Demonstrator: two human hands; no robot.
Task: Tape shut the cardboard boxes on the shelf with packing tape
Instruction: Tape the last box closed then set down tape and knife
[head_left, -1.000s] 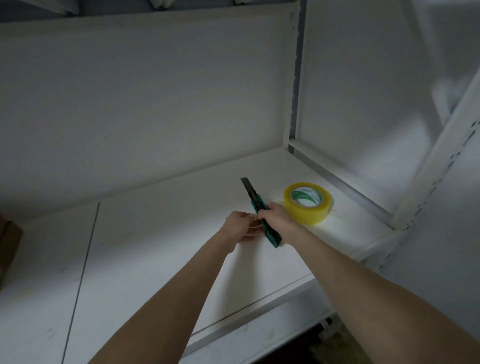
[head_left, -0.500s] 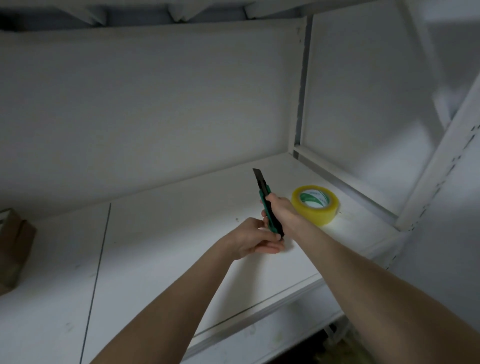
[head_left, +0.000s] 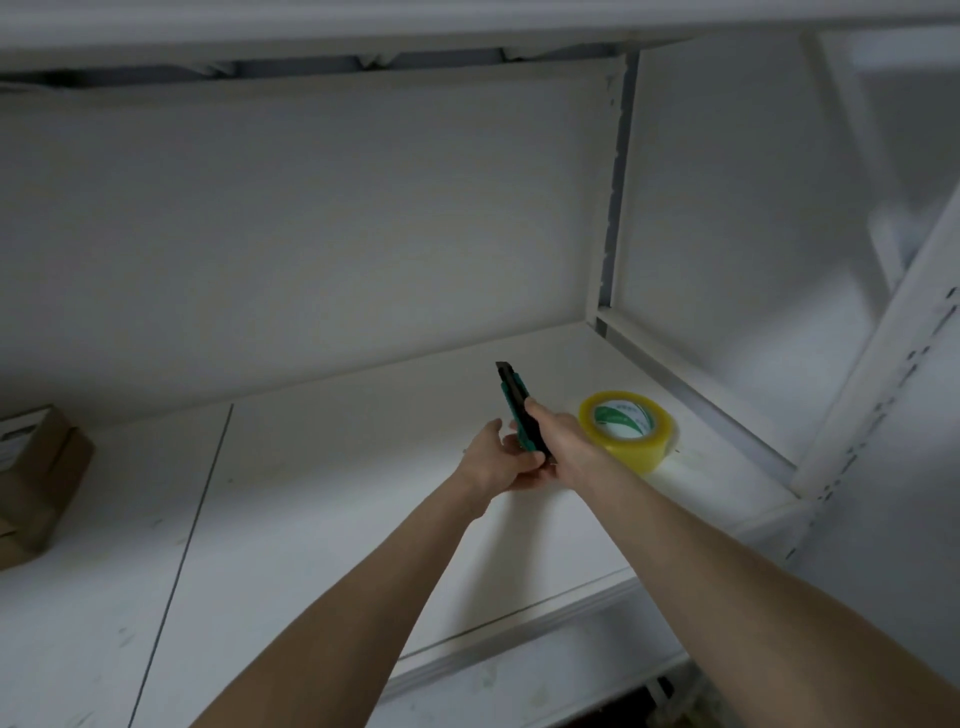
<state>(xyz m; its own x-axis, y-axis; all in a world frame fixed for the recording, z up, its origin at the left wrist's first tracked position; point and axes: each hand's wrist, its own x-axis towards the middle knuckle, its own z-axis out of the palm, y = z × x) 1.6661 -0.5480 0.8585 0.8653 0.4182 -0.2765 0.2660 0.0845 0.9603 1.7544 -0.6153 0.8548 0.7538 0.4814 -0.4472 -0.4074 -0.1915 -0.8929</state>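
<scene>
While it stands at the far left end of the white shelf board (head_left: 311, 519), the brown cardboard box (head_left: 36, 478) is cut off by the picture's edge, so what it holds cannot be told; its top lies flat, and a white label (head_left: 18, 431) there carries print too small to read. Right of the shelf's middle, two bare forearms reach forward above the board and the hands meet. The left hand (head_left: 501, 460) is cupped under the butt of a green and black utility knife (head_left: 517, 402), fingers curled round that lower end, thumb raised apart from the handle. The right hand (head_left: 563, 444) grips the handle from the right, fingers wrapped about it, one digit laid up along its side. The knife stands nearly upright, its dark tip leaning toward the back left; whether a blade is out cannot be told. Just beside the right hand, near the shelf's right end, a roll of clear yellowish packing tape (head_left: 628, 431) lies flat on the board, its core printed green and white, the wording unreadable. A white perforated upright post (head_left: 883, 364) stands at the front right corner
</scene>
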